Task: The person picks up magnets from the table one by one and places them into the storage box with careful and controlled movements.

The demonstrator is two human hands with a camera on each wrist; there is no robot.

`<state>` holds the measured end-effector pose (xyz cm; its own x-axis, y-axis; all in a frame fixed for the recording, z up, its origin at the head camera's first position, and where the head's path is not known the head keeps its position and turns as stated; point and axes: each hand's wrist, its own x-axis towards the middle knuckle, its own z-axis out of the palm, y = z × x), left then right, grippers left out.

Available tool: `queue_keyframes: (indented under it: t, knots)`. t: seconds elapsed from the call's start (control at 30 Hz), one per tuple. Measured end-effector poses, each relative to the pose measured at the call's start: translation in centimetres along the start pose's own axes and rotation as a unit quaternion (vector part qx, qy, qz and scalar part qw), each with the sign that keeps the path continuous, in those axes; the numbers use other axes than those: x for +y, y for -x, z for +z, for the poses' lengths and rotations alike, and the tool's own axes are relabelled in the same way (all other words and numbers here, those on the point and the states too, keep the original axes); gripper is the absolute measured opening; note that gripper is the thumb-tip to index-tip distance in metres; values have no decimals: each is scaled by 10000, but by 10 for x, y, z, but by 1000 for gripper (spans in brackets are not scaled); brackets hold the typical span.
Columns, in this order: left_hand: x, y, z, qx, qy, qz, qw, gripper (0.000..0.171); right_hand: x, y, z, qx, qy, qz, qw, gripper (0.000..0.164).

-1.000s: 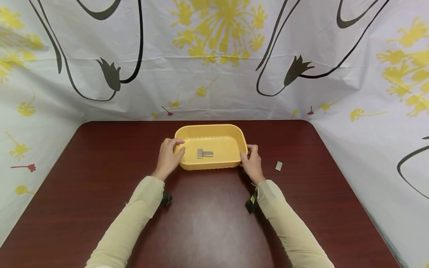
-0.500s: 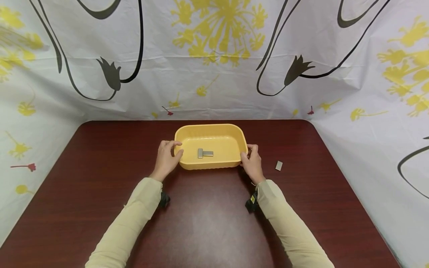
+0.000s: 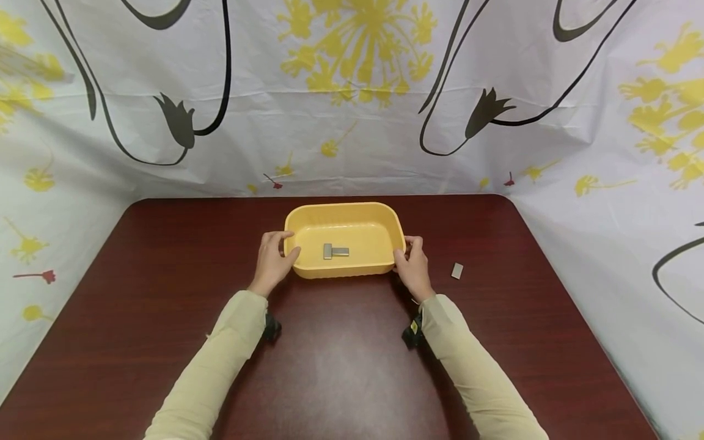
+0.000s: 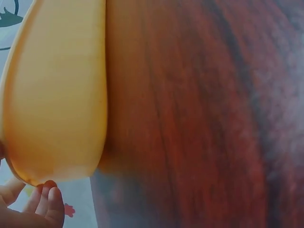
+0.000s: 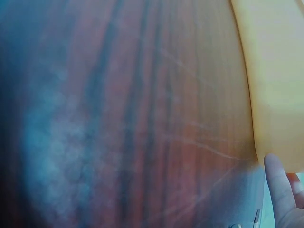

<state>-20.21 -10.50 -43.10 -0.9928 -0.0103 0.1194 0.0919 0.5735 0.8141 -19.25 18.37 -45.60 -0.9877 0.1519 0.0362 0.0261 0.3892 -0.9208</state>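
Note:
A yellow plastic tray with rounded corners lies near the back of the table. My left hand holds its left end, thumb and fingers at the rim; the left wrist view shows fingertips against the end wall. At the opposite end my right hand grips the rim, thumb over the edge and the other fingers outside. Inside the tray, a small upright-lying grey metallic block meets a sideways one in a T shape. A similar block lies on the table, right of my right hand.
The dark red-brown table has rounded far corners. A white curtain with printed yellow and grey flowers hangs close behind it and along both sides.
My left hand has shifted slightly left, its fingers reaching less far over the tray. The right hand keeps its hold, and the blocks stay where they were.

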Motion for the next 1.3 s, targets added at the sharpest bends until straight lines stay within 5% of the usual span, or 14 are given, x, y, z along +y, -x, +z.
queue_keyframes:
  t: [1.3]
  knots:
    - [-7, -1, 9, 525, 910, -590, 9927, 51, -5, 3, 1, -17, -20, 80, 10000, 38]
